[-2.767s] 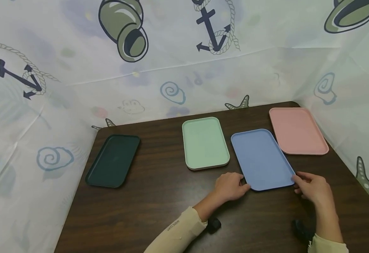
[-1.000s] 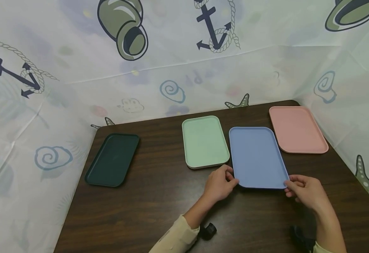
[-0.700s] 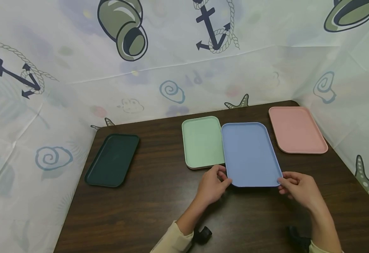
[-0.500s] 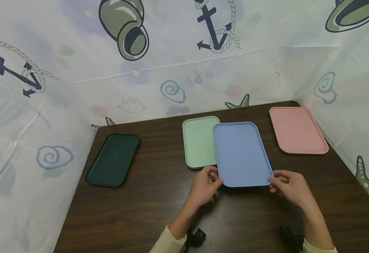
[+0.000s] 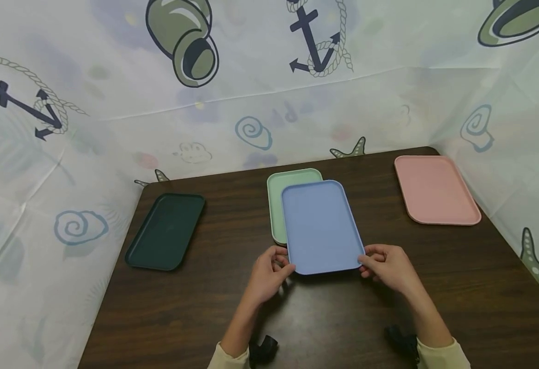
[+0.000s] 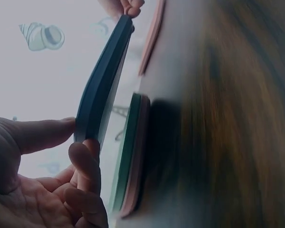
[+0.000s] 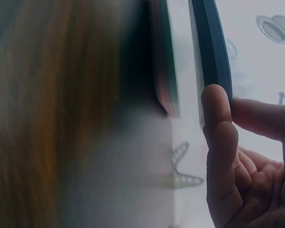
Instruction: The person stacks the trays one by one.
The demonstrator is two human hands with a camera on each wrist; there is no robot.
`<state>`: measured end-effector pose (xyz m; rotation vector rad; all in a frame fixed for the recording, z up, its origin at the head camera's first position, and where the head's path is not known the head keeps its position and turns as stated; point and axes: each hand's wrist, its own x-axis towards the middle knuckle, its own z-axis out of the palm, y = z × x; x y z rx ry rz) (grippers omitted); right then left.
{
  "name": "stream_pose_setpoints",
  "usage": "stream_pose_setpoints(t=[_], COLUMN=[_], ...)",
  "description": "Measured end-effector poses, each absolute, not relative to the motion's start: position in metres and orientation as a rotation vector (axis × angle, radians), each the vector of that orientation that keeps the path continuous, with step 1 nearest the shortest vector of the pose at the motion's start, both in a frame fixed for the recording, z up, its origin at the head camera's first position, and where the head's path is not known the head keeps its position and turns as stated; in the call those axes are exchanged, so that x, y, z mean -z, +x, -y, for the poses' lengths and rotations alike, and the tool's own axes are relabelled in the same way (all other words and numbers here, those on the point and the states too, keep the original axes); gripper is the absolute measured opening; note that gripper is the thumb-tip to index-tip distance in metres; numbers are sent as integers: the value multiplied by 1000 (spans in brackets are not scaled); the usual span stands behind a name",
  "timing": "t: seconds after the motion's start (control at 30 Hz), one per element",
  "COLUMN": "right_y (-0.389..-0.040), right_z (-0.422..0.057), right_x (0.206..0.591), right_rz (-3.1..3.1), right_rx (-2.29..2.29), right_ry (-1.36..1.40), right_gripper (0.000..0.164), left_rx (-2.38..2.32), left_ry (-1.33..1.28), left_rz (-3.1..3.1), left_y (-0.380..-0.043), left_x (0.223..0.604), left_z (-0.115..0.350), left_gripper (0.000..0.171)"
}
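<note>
A blue rectangular tray with rounded corners is held up off the table between both hands. My left hand pinches its near left corner, thumb on top and fingers beneath. At the near right corner my right hand pinches it the same way. Below it lies a light green tray, mostly covered in the head view. In the left wrist view a gap shows between the blue tray and the green tray, which sits on a pinkish tray.
A dark green tray lies at the table's left. A pink tray is at the far right corner. The brown wood table meets a patterned cloth behind and at the sides.
Both hands have carried the blue tray leftward, from beside the pink tray to over the light green one. It has risen off the table. The other trays have stayed put.
</note>
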<state>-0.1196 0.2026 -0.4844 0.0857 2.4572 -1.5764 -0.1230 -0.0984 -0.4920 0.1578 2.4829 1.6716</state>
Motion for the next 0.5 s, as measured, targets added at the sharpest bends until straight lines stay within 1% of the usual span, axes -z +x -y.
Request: stream_pose_setpoints(t=[0.2,0.5], right_y=[-128,-143], right_z=[-190,-178], right_x=[493,500], right_rz=[-2410,-2419], right_rx=[1634,1638], right_ry=[40,10], right_gripper=[42,38], left_rx=[-1669,-1663], left_ry=[145,117], left_rz=[-2487,-2522], left_y=[-128,-139], left_x=[499,510], left_z=[114,123], left_gripper=[28,26])
